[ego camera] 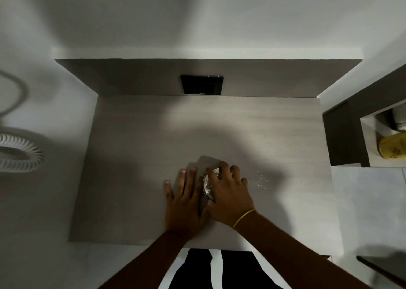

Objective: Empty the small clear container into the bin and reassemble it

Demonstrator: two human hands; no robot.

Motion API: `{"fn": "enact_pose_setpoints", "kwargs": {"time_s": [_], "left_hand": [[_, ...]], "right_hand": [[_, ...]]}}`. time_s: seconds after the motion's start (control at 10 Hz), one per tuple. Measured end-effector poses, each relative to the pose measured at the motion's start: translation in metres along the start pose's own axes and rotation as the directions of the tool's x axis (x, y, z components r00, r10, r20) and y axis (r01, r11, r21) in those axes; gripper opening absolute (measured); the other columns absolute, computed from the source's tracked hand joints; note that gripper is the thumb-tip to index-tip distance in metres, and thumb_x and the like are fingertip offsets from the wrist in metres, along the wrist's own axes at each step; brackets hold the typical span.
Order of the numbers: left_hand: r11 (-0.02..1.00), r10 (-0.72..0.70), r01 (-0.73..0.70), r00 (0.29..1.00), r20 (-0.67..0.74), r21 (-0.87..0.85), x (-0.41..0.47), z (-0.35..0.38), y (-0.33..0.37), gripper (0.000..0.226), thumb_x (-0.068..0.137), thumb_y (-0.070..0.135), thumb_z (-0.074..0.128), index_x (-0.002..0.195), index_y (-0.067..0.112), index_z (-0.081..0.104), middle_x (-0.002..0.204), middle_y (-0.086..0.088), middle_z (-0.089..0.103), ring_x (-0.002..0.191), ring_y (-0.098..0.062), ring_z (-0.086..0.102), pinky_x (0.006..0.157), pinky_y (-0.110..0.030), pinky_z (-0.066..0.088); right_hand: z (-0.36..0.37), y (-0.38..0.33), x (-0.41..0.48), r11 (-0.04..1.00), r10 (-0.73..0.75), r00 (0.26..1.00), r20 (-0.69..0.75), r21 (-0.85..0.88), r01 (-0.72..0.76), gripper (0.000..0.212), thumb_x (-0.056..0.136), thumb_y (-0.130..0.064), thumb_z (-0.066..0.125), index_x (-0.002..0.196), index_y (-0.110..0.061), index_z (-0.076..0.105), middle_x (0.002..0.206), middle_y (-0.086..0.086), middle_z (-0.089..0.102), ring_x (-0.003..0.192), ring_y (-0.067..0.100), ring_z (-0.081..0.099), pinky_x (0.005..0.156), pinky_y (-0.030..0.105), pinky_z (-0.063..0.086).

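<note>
A small clear round container (208, 186) stands on the grey table (136, 157), near the front middle. My right hand (228, 192) covers it from above, fingers curled around its rim, so most of it is hidden. My left hand (184, 196) lies flat on the table just left of the container, fingers spread and stretched forward, its thumb side touching or close to the container. A few pale crumbs (262, 180) lie scattered on the table to the right of my right hand. No bin is in view.
A black socket plate (201, 84) sits in the panel behind the table. A white fan (15, 154) with a cable stands on the floor at left. At right is a dark shelf unit (342, 135) holding a yellow tin (393, 148).
</note>
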State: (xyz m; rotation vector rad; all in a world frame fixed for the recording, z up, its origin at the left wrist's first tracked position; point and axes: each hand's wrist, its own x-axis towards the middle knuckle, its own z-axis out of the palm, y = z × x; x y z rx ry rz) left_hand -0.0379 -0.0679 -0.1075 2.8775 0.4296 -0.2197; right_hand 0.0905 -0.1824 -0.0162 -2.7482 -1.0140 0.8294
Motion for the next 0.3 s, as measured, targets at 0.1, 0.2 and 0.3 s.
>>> {"fn": "enact_pose_setpoints", "kwargs": {"time_s": [0.1,0.2,0.3], "left_hand": [[1.000,0.010,-0.010,0.999,0.044,-0.012,-0.004,-0.003,0.000,0.080,0.105,0.065,0.027,0.172,0.023,0.013,0.181,-0.011,0.015,0.167,-0.038,0.013,0.123,-0.078,0.016],[0.999,0.005,-0.005,1.000,0.001,-0.045,0.002,-0.019,-0.009,0.072,0.109,0.058,0.026,0.170,0.020,0.025,0.180,-0.010,0.015,0.167,-0.034,0.015,0.121,-0.080,0.022],[0.995,0.007,-0.022,0.988,-0.155,-0.100,0.033,-0.081,-0.008,0.072,0.109,0.057,0.032,0.171,0.022,0.022,0.181,-0.009,0.017,0.168,-0.029,0.012,0.128,-0.072,0.015]], "right_hand": [[-0.005,-0.001,-0.007,1.000,0.001,1.000,0.011,-0.020,-0.001,0.094,0.067,-0.054,0.065,0.152,-0.030,0.033,0.158,0.014,0.031,0.140,0.046,0.035,0.100,0.062,0.048],[-0.028,0.002,-0.007,1.000,-0.013,0.991,-0.129,-0.004,0.013,0.097,0.072,-0.066,0.056,0.159,-0.031,0.029,0.167,0.014,0.027,0.148,0.047,0.030,0.105,0.062,0.042],[-0.083,-0.007,-0.014,0.998,-0.054,0.938,-0.342,0.012,0.062,0.100,0.080,-0.068,0.053,0.165,-0.032,0.015,0.175,0.011,0.012,0.158,0.042,0.015,0.117,0.063,0.032]]}}
